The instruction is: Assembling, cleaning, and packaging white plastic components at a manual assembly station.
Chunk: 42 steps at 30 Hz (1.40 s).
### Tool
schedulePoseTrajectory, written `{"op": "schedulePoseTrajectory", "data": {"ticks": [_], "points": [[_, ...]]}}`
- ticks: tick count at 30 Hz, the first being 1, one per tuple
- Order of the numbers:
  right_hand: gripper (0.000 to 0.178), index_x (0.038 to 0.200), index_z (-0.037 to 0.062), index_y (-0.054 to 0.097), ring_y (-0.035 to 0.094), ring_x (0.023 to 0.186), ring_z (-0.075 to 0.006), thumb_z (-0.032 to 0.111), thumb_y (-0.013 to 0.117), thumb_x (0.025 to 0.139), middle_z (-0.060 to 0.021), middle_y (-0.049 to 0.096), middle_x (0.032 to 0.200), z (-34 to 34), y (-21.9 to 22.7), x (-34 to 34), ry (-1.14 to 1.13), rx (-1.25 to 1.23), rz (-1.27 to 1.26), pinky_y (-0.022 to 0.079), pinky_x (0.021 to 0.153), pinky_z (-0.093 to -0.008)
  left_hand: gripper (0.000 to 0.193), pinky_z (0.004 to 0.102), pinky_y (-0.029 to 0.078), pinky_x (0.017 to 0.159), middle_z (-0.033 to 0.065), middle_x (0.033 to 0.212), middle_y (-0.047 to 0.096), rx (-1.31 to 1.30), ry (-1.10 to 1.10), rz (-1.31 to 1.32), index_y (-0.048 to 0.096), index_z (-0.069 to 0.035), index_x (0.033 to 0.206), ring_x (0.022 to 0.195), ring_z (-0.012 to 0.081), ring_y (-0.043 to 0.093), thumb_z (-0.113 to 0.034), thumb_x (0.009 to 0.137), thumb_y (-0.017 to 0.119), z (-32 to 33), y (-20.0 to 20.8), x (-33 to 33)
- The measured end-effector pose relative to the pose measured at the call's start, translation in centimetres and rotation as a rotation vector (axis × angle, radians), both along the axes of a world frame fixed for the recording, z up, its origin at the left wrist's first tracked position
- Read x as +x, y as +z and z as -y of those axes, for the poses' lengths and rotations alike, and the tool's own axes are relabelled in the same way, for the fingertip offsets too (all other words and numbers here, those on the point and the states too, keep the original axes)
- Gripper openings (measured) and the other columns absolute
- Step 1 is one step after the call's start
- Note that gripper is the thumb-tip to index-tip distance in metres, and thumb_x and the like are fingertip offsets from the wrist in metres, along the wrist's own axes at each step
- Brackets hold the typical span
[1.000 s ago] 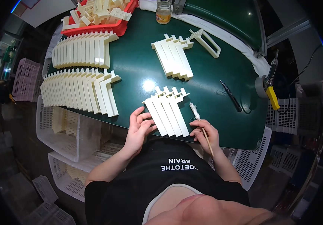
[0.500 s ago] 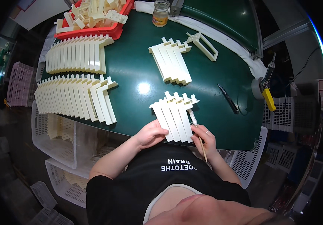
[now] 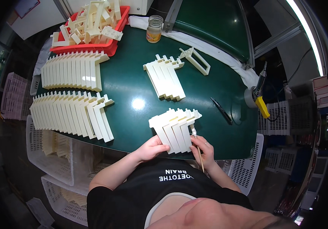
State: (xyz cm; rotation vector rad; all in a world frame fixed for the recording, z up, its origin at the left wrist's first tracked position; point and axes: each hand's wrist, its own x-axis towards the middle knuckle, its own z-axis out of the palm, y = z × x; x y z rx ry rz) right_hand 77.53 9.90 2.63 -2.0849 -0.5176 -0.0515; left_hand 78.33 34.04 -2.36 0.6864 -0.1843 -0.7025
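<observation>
At the table's near edge, my left hand point(image 3: 151, 148) is closed on the lower left corner of a small stack of cream plastic parts point(image 3: 175, 131), with the thumb on its front. The long flat parts overlap like steps, and short tabs stick out at their far ends. My right hand point(image 3: 205, 149) touches the stack's lower right side while its fingers close round a thin wooden stick point(image 3: 201, 159). The stick has a white, wrapped-looking tip point(image 3: 193, 130) just beside the stack. A similar stack point(image 3: 166, 78) lies farther off on the green table point(image 3: 125, 118).
Two long rows of cream parts point(image 3: 70, 72) lie at the left, below a red tray point(image 3: 112, 47) heaped with loose pieces. A glass jar point(image 3: 154, 29) and a cream frame piece point(image 3: 198, 61) are at the back. Rightward are a black pen-like tool point(image 3: 222, 110) and a yellow-handled tool point(image 3: 262, 107).
The whole view has shifted, so the table's things appear lower and slightly left. The held stack has tilted a little, with its far ends showing more. Both hands keep their hold.
</observation>
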Motion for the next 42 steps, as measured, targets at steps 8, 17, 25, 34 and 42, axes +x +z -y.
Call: {"op": "schedulePoseTrajectory", "data": {"ticks": [8, 17, 25, 34, 42], "points": [[0.039, 0.116, 0.0002, 0.063, 0.059, 0.064, -0.0151, -0.004, 0.070, 0.078, -0.0151, 0.064, 0.101, -0.6, 0.4, 0.0, -0.067, -0.024, -0.029, 0.048, 0.059, -0.0248, 0.059, 0.0430, 0.029, 0.113, 0.0171, 0.141, 0.044, -0.229, 0.056, -0.300, 0.031, 0.003, 0.142, 0.133, 0.0290, 0.042, 0.000, 0.087, 0.051, 0.5, 1.5, 0.6], [0.044, 0.116, 0.0005, 0.061, 0.056, 0.062, -0.0123, 0.002, 0.076, 0.075, -0.0134, 0.061, 0.101, -0.2, -0.6, -0.9, -0.123, 0.042, -0.064, 0.047, 0.057, -0.0237, 0.059, 0.0421, 0.033, 0.112, 0.0183, 0.139, 0.046, -0.056, 0.131, -0.351, 0.032, 0.005, 0.141, 0.130, 0.0282, 0.046, -0.004, 0.089, 0.057, -0.3, 2.4, 0.3], [0.064, 0.117, 0.0000, 0.056, 0.058, 0.073, -0.0182, 0.020, 0.087, 0.065, -0.0129, 0.058, 0.101, -0.3, -0.2, -0.9, -0.063, -0.039, 0.087, 0.049, 0.061, -0.0275, 0.059, 0.0319, 0.051, 0.091, 0.0177, 0.116, 0.057, 0.476, 0.487, -0.069, 0.022, 0.000, 0.140, 0.102, 0.0197, 0.062, -0.003, 0.092, 0.057, -1.3, 2.5, -2.3], [0.052, 0.095, 0.0071, 0.044, 0.058, 0.063, -0.0212, 0.011, 0.086, 0.065, -0.0137, 0.054, 0.092, -2.2, -0.8, -0.2, -0.041, -0.165, 0.229, 0.047, 0.050, -0.0285, 0.090, 0.0303, 0.053, 0.086, 0.0181, 0.112, 0.058, 0.520, 0.613, 0.072, -0.004, -0.013, 0.148, 0.097, 0.0188, 0.064, 0.004, 0.087, 0.060, 2.6, 3.2, -0.1], [0.040, 0.089, 0.0070, 0.045, 0.054, 0.055, -0.0171, 0.003, 0.079, 0.069, -0.0100, 0.052, 0.082, 2.0, 0.8, -0.1, -0.201, -0.034, 0.282, 0.045, 0.049, -0.0268, 0.087, 0.0328, 0.050, 0.090, 0.0204, 0.125, 0.051, 0.507, 0.972, 0.197, -0.001, -0.014, 0.150, 0.108, 0.0207, 0.059, 0.008, 0.088, 0.055, 0.7, 3.3, 1.1]]}}
